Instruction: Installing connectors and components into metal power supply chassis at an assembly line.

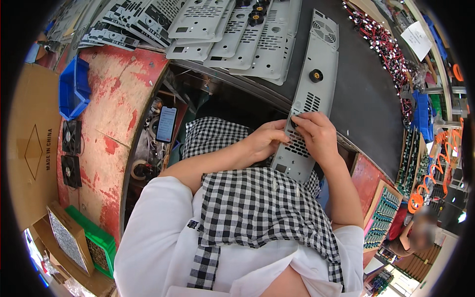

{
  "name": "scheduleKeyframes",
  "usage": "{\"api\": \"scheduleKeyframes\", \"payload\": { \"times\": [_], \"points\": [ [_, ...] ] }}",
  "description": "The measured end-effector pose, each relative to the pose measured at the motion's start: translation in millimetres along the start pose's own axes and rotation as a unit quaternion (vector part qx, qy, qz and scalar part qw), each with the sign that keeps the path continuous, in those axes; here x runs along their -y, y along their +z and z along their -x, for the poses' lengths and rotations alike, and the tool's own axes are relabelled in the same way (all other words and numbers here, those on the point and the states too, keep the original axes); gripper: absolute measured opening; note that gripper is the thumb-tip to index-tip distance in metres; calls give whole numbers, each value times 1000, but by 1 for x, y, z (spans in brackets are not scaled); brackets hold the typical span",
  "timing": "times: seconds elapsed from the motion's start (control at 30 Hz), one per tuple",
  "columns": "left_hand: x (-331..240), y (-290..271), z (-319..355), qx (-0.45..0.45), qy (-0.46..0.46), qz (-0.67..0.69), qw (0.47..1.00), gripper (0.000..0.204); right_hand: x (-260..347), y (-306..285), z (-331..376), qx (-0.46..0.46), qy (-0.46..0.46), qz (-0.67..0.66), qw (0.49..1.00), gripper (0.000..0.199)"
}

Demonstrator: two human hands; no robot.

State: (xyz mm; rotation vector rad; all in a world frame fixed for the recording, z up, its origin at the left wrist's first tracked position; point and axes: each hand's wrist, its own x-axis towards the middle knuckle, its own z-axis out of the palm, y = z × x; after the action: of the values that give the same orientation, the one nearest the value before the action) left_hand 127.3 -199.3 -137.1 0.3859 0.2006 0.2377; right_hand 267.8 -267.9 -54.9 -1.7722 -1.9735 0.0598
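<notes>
A long grey metal panel [302, 106], with slots, round holes and a fan grille at its far end, lies tilted over the bench edge toward my lap. My left hand [267, 141] is closed at the panel's left edge, fingertips against the metal. On the panel's surface, my right hand [319, 134] pinches a small black part [294, 123], mostly hidden by the fingers. Farther up the same panel sits a black round fitting [315, 75] with a brass-coloured centre.
Overlapping grey panels [242, 44] pile up at the back, some bearing black fittings. Printed plates [133, 24] lie left of them. Red-black wires [381, 44] line the far right. A phone [166, 124] rests under the bench edge; a blue bin [74, 88] and black fans [71, 151] stand left.
</notes>
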Motion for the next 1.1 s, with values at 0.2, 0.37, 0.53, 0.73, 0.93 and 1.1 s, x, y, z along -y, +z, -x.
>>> {"api": "scheduleKeyframes", "payload": {
  "times": [0.2,0.37,0.53,0.73,0.93,1.1],
  "points": [
    [-2,6,0,-6,9,2,1000,41,-3,-7,-6,41,-53,-11,998,23],
    [-1,4,-1,-22,4,13,1000,38,-3,-7,-9,30,-15,-32,999,18],
    [-1,2,-1,-1,1,-1,1000,46,-2,-3,-11,54,73,14,996,17],
    [2,0,-2,-17,-3,-6,1000,45,1,-1,-5,25,33,31,999,20],
    [3,-4,-2,-28,-4,-7,1000,42,10,-8,-7,32,-15,136,990,21],
    [1,0,0,-33,-3,-5,999,45,3,-12,-13,64,27,54,996,16]
  ]
}}
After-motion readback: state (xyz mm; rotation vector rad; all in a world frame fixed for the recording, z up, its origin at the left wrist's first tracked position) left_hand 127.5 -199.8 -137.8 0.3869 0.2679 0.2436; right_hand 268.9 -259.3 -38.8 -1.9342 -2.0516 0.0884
